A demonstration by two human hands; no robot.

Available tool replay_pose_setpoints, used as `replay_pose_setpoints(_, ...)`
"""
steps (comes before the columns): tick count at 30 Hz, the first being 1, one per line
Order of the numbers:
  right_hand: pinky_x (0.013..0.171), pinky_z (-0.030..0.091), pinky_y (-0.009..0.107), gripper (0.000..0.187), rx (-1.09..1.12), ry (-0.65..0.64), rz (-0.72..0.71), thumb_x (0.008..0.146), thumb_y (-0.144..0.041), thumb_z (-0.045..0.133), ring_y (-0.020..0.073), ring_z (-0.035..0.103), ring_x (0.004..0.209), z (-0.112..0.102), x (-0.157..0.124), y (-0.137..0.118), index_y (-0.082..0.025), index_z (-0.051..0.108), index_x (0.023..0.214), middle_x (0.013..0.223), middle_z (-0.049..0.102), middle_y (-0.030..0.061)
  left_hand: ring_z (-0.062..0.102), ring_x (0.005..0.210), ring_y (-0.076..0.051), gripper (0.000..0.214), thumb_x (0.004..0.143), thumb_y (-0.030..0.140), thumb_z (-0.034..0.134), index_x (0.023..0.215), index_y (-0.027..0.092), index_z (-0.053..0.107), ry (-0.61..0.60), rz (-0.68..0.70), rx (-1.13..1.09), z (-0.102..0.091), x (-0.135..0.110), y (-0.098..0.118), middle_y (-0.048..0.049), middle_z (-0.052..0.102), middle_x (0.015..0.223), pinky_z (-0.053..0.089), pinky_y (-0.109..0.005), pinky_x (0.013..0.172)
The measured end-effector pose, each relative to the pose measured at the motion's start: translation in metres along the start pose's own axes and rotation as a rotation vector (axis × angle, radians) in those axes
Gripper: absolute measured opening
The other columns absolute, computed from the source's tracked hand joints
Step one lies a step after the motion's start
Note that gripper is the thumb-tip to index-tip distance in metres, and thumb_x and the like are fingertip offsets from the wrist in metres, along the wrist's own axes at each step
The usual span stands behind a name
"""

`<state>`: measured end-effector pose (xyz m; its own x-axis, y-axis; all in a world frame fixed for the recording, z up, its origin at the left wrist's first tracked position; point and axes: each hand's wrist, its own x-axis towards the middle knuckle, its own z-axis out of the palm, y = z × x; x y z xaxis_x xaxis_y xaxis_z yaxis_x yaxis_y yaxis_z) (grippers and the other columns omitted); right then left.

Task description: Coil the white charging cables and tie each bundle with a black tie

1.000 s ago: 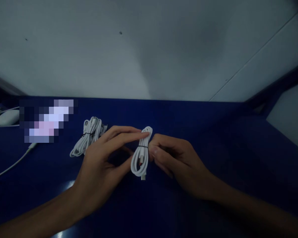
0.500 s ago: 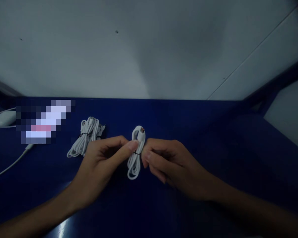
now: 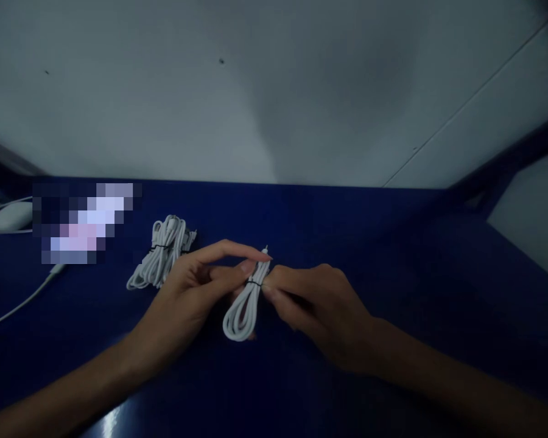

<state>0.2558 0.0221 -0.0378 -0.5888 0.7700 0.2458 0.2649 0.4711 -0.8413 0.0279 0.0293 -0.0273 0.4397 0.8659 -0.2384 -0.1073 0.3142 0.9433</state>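
Near the middle of the view is a looped white cable (image 3: 243, 316), bound around its waist by a thin black tie (image 3: 254, 283). My left hand (image 3: 192, 283) is closed on the upper part of the cable from the left, with the index finger reaching across its top. A small plug tip pokes up beyond that finger. From the right, my right hand (image 3: 315, 304) pinches at the end of the tie, its fingertips against the cable's side. Behind my left hand lies a pile of similar white cables (image 3: 162, 255), partly hidden by it, with dark ties around them.
Everything rests on a dark blue table (image 3: 329, 225) with a pale grey wall (image 3: 301, 91) behind it. At the left, a blurred-out lit object (image 3: 91, 222) has a white cord (image 3: 27, 307) running from it, beside a white rounded object (image 3: 11, 216).
The held cable has turned: its upper loop and connector faced me before, and now a plug tip points up. My left index finger has stretched over the top. My right fingers have closed in at the tie.
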Motion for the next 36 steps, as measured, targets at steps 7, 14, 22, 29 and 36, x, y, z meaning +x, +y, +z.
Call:
replay_pose_setpoints(7, 0.058, 0.04, 0.021, 0.037, 0.257, 0.117, 0.083, 0.116, -0.021, 0.054, 0.0057, 0.05, 0.056, -0.0021, 0.002, -0.0091, -0.02, 0.058, 0.08, 0.067, 0.055, -0.0081, 0.074, 0.095, -0.017, 0.024, 0.112, 0.036, 0.068, 0.132, 0.039, 0.082, 0.051, 0.28, 0.356, 0.0009, -0.0078, -0.0035, -0.0007, 0.078, 0.103, 0.058, -0.025, 0.078)
replay_pose_setpoints(14, 0.056, 0.038, 0.022, 0.044, 0.309, 0.129, 0.164, 0.115, -0.025, 0.058, 0.0066, 0.047, 0.055, -0.0032, 0.0036, -0.0093, -0.019, 0.055, 0.071, 0.064, 0.054, -0.0068, 0.064, 0.121, -0.022, 0.027, 0.102, 0.035, 0.082, 0.127, 0.047, 0.084, 0.165, 0.463, 0.679, -0.0008, -0.0063, -0.0015, 0.0, 0.067, 0.127, 0.051, -0.034, 0.104)
replay_pose_setpoints(22, 0.053, 0.034, 0.024, 0.034, 0.28, 0.031, 0.192, 0.114, -0.028, 0.059, 0.0087, 0.045, 0.056, -0.0052, 0.0032, -0.0095, -0.02, 0.06, 0.081, 0.066, 0.052, -0.007, 0.06, 0.07, -0.014, 0.026, 0.104, 0.034, 0.078, 0.08, 0.024, 0.08, 0.119, 0.198, 0.392, 0.007, -0.0062, 0.0026, 0.0021, 0.069, 0.075, 0.045, -0.024, 0.063)
replay_pose_setpoints(29, 0.057, 0.032, 0.025, 0.034, 0.134, -0.006, 0.08, 0.117, -0.025, 0.053, 0.0085, 0.038, 0.06, -0.0019, 0.0011, -0.0051, -0.021, 0.051, 0.083, 0.072, 0.046, -0.0068, 0.064, 0.056, -0.016, 0.028, 0.098, 0.034, 0.085, 0.124, 0.032, 0.073, 0.142, 0.032, 0.101, 0.0011, -0.008, -0.003, 0.0043, 0.07, 0.067, 0.045, -0.023, 0.052)
replay_pose_setpoints(36, 0.058, 0.032, 0.025, 0.034, 0.047, -0.009, 0.029, 0.117, -0.023, 0.054, 0.0073, 0.039, 0.06, -0.0015, -0.0023, -0.0029, -0.021, 0.05, 0.083, 0.073, 0.048, -0.0074, 0.061, 0.053, -0.011, 0.015, 0.102, 0.039, 0.083, 0.112, 0.027, 0.082, 0.058, 0.069, 0.064, 0.005, -0.0062, 0.0022, 0.0037, 0.068, 0.061, 0.052, -0.022, 0.056)
